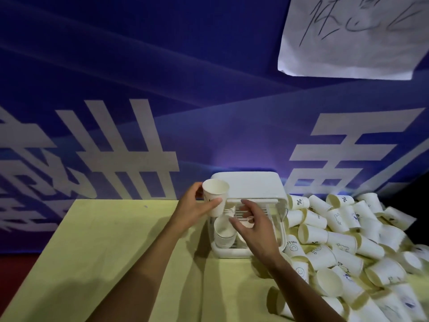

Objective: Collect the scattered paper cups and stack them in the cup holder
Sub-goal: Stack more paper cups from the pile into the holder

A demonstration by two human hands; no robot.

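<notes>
Two bare forearms reach up from the bottom edge over a matte, yellow-green table. To their right lies a loose heap of paper cups, smooth white tapered cones with rolled rims. Most are tipped on their sides, some show cream-coloured insides, and several carry small dark printed marks. The heap spreads from the near right corner back to the wall and presses against the right side of the cup holder.

The right hand hovers in front of the holder's clear front. Its fingers are spread and lightly bent toward the slotted panel. Whether they pinch or merely touch anything there cannot be told.

The cup holder is a boxy piece of glossy white plastic with rounded corners, a flat lid, see-through walls and a shallow white base. Inside it, a nested stack of cups leans on the left side.

The left hand grasps a single paper cup, thumb and fingers wrapped round its wall. This cup is upright, mouth up, just beside the holder's upper left corner.

Behind stands a blue banner with pale streaks and large white characters. A creased white paper sheet with black handwritten strokes is fixed at upper right.
</notes>
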